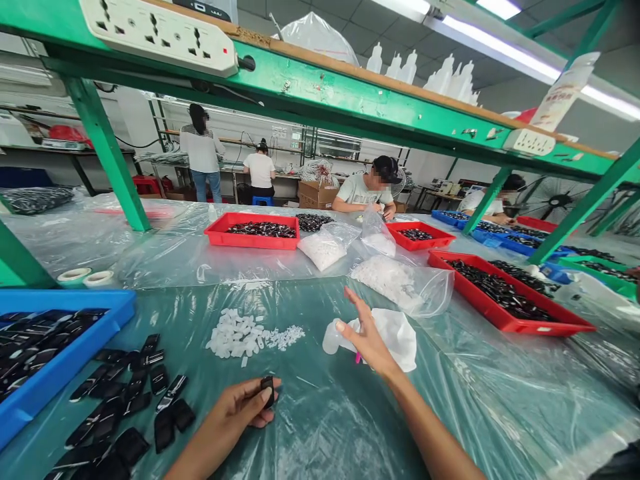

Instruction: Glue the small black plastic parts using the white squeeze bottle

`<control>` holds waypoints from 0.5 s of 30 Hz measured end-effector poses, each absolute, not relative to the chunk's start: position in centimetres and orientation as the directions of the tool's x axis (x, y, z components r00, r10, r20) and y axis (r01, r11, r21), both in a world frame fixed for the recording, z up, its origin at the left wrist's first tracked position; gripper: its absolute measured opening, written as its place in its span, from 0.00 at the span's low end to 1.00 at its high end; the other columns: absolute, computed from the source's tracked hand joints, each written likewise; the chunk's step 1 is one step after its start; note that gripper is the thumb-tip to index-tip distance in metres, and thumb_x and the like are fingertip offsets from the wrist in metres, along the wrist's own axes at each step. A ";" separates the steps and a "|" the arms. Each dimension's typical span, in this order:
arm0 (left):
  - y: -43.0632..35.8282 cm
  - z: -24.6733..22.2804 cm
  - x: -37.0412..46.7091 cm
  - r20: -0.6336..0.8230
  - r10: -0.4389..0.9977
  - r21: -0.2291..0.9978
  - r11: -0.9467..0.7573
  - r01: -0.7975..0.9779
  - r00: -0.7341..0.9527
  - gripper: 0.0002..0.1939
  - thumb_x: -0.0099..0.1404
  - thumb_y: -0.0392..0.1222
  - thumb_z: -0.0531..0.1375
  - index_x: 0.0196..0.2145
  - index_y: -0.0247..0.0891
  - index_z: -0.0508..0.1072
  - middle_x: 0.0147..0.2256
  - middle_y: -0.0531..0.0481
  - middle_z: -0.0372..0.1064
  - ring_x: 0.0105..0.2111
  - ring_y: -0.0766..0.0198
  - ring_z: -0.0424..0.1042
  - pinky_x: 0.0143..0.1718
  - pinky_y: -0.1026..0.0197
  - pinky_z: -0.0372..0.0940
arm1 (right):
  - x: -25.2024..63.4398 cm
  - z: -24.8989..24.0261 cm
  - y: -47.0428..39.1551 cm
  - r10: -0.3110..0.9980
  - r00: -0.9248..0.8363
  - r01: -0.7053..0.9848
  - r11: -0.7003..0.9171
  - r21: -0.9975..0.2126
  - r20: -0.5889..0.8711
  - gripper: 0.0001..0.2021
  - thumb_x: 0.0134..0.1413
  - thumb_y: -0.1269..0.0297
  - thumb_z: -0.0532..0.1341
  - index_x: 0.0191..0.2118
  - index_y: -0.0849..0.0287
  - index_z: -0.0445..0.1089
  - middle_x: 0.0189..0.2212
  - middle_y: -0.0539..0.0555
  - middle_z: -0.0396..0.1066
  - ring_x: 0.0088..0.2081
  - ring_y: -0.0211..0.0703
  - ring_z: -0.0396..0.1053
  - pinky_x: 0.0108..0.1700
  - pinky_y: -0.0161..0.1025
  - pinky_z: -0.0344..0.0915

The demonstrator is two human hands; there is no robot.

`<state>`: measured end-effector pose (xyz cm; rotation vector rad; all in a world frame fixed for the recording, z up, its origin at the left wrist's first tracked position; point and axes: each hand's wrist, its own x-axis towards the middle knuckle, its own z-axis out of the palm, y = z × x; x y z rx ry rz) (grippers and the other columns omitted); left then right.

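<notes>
Between its thumb and fingers, my left hand [237, 408] grips a small black plastic piece [269, 392] above the green mat. My right hand [369, 337] is open, fingers spread, over a white cloth [403, 340] and a translucent white bottle [331, 337]. A bit of something pink [358, 358] shows under that hand; what it belongs to is hidden. Beyond my left hand lie a pile of frosted white plastic pieces [231, 335] and a heap of smaller white bits [287, 337]. Loose black pieces [131, 389] are scattered to its left.
A blue tray [125, 308] of black pieces stands at the left, near tape rolls [99, 279]. Red trays [510, 327] and clear bags of white parts [325, 248] sit farther back. A green shelf frame [350, 83] spans overhead. A co-worker [365, 193] sits across the table.
</notes>
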<state>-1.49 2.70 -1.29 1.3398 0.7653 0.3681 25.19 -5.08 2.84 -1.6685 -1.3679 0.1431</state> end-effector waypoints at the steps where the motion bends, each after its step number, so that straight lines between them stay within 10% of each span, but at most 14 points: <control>1: 2.6 -1.4 -1.5 -0.282 0.645 0.959 0.223 0.178 0.710 0.28 0.55 0.58 0.60 0.47 0.36 0.72 0.37 0.45 0.70 0.33 0.60 0.71 0.35 0.62 0.66 | 25.6 2.8 -5.1 0.859 0.330 0.708 0.050 -0.705 0.392 0.35 0.51 0.52 0.58 0.62 0.47 0.45 0.58 0.53 0.56 0.58 0.46 0.52 0.56 0.48 0.49; 7: 2.2 -1.5 -1.2 -0.268 0.690 0.962 0.222 0.156 0.672 0.29 0.54 0.59 0.60 0.47 0.34 0.72 0.37 0.45 0.70 0.31 0.61 0.70 0.32 0.63 0.65 | 26.7 1.8 -5.4 0.946 0.276 0.757 -0.107 -0.644 0.167 0.43 0.38 0.51 0.66 0.62 0.48 0.50 0.57 0.54 0.57 0.59 0.51 0.49 0.57 0.50 0.43; 15: 2.7 -1.5 -1.5 -0.275 0.619 0.961 0.197 0.194 0.736 0.28 0.57 0.57 0.58 0.49 0.35 0.70 0.39 0.45 0.68 0.34 0.61 0.70 0.35 0.63 0.64 | 26.1 1.3 -5.1 0.957 0.259 0.800 -0.136 -0.585 0.131 0.26 0.39 0.47 0.64 0.47 0.49 0.69 0.49 0.53 0.63 0.54 0.52 0.54 0.53 0.48 0.47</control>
